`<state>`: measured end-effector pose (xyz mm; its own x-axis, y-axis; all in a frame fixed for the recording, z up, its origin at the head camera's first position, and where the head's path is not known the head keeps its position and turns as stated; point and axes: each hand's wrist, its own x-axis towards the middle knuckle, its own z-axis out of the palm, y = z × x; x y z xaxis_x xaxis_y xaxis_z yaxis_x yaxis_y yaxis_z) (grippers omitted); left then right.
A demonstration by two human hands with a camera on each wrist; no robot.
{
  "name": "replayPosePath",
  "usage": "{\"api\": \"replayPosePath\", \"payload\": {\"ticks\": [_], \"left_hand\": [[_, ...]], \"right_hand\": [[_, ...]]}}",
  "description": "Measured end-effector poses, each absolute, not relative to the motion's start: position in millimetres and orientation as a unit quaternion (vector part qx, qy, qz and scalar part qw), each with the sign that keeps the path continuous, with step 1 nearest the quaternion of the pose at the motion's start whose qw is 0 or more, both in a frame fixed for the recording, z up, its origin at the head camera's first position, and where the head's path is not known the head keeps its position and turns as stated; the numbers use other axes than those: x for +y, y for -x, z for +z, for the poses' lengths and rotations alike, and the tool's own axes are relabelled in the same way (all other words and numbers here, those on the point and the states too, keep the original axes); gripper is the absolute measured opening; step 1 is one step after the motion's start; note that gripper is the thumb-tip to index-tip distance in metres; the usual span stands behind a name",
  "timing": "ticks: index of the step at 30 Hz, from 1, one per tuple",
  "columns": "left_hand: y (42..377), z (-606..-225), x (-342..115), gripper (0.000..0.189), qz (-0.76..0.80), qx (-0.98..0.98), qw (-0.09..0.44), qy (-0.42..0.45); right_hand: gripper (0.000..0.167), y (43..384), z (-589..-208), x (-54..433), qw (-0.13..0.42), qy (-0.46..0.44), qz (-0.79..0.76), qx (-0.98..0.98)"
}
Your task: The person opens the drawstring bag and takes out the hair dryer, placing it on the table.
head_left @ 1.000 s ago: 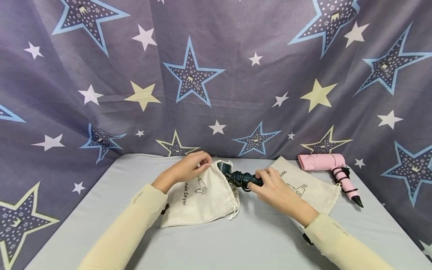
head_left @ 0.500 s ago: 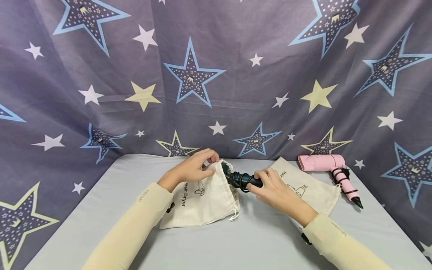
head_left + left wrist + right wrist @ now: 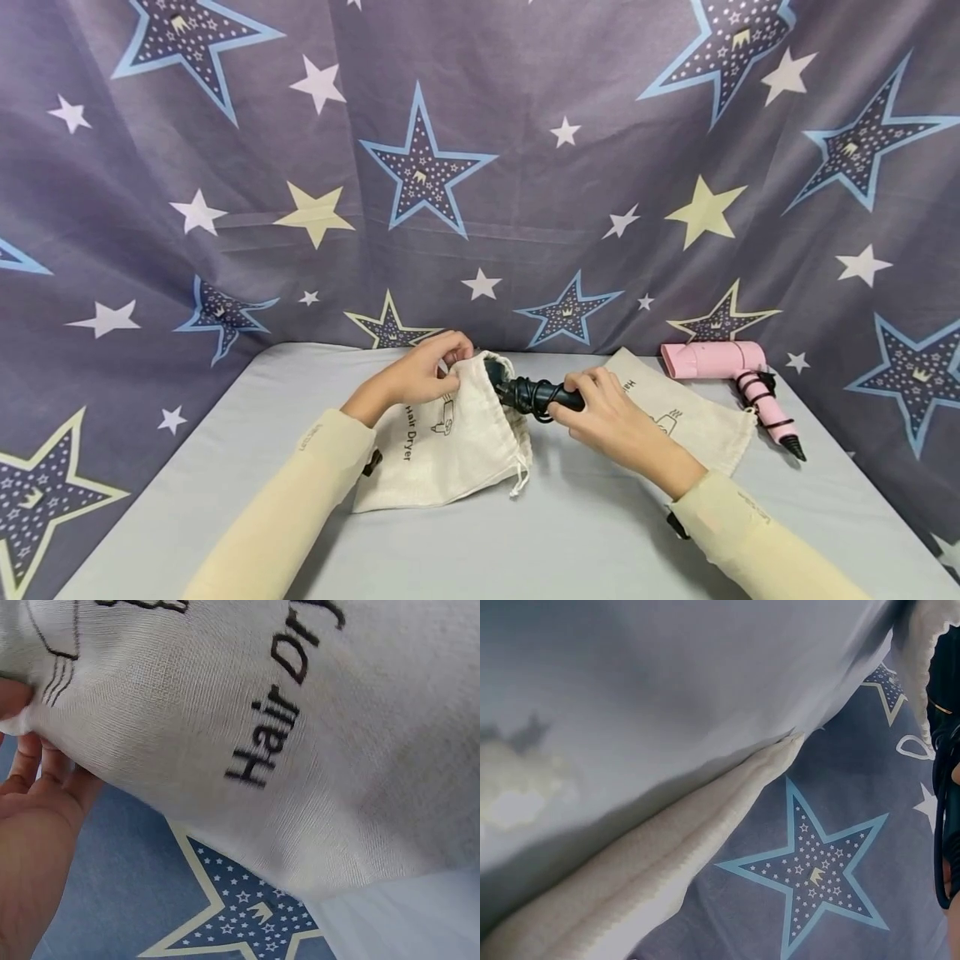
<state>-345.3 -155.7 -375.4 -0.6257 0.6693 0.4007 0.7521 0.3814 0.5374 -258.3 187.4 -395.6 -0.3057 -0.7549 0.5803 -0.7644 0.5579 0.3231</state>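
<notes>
A cream drawstring bag [image 3: 423, 462] printed "Hair Dryer" lies on the table with its mouth facing right. My left hand [image 3: 416, 375] pinches the bag's upper edge near the mouth; in the left wrist view, thumb and fingers [image 3: 52, 761] hold a fold of the cloth. A dark hair dryer [image 3: 536, 398] sits partly inside the mouth, black cord wound round its handle. The handle's end is gripped by my right hand [image 3: 611, 421]. Most of the dryer's head is hidden in the bag. At the right wrist view's edge, only a strip of the dryer [image 3: 949, 795] shows.
A second cream bag [image 3: 720, 437] lies flat to the right, partly under my right forearm. Beyond it rests a pink hair dryer [image 3: 712, 360] with a black cord round its handle. A star-patterned curtain [image 3: 480, 167] stands behind the grey table [image 3: 480, 550].
My left hand shifted right with the bag's edge, then came back left, and more of the dryer's head shows than half a second ago. The right hand keeps its grip, almost unmoved.
</notes>
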Motion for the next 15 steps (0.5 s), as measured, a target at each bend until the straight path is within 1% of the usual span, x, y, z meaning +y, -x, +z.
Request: {"api": "replayPosePath", "payload": {"ticks": [5, 15], "left_hand": [[345.2, -378.2, -160.5, 0.035, -0.361, -0.827, 0.052, 0.427], [339.7, -375.8, -172.2, 0.039, -0.338, -0.838, 0.073, 0.423]], "right_hand": [[0.039, 258.0, -397.0, 187.6, 0.348, -0.469, 0.005, -0.812], [0.039, 260.9, -398.4, 188.9, 0.349, -0.471, 0.021, -0.810]]}}
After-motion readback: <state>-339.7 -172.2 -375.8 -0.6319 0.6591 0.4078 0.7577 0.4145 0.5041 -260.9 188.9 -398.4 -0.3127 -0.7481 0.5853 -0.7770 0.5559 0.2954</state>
